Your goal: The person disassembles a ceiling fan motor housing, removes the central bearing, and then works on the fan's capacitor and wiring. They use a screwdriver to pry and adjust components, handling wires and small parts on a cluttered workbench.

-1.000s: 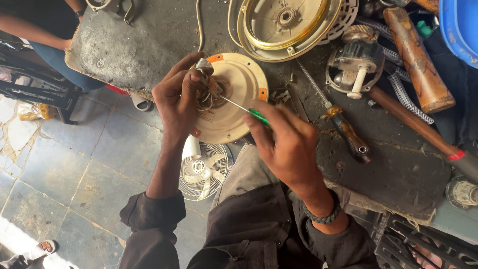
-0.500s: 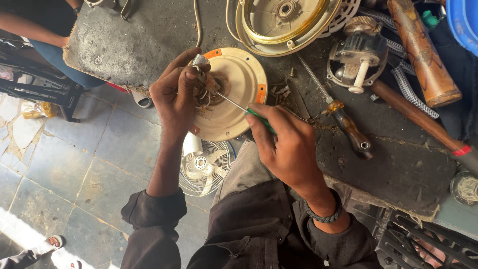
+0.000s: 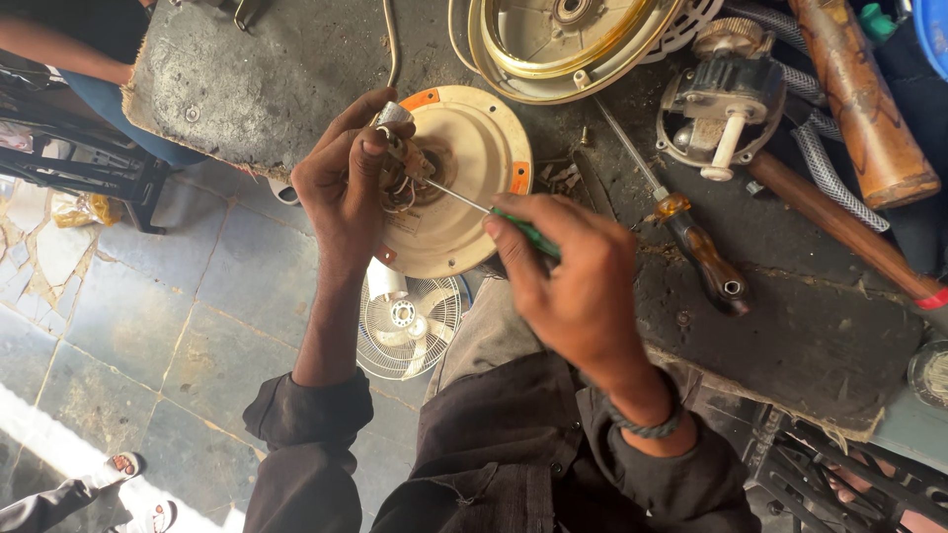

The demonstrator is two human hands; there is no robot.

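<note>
A round cream motor cover (image 3: 464,173) with orange tabs lies at the edge of a dark worn workbench (image 3: 790,336). My left hand (image 3: 346,183) grips its left side, the fingers pinching a bundle of thin wires and a small white part at the cover's centre. My right hand (image 3: 578,281) holds a green-handled screwdriver (image 3: 513,225); its thin shaft points left, and the tip meets the wires at the centre hole.
On the bench lie a brown-handled screwdriver (image 3: 691,237), a gold-rimmed fan housing (image 3: 563,39), a motor unit with a white shaft (image 3: 721,99), a wooden mallet handle (image 3: 864,109) and a long red-tipped tool (image 3: 839,232). A small white fan (image 3: 410,321) stands on the tiled floor below. Another person's arm (image 3: 59,44) is at the top left.
The view has drifted slightly down the bench. Both hands stay on the cover; the screwdriver tip remains at the centre wires with little visible movement.
</note>
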